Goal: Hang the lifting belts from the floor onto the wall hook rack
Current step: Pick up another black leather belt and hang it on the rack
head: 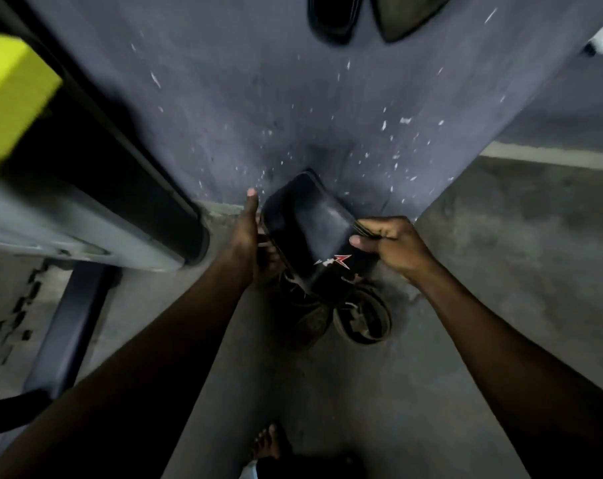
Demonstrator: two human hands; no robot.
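Gripping a black lifting belt (310, 233) with both hands, I hold it just above the grey floor (500, 271) at the foot of the blue-grey wall (258, 98). My left hand (255, 243) clasps its left edge, thumb raised; my right hand (390, 243) pinches its right edge. Another coiled belt (362, 319) lies on the floor beneath.

We can read no words or numbers anywhere, and the only sign we see is a small red and white zigzag mark (334, 261) on the black belt (310, 229), too blurry to make out.
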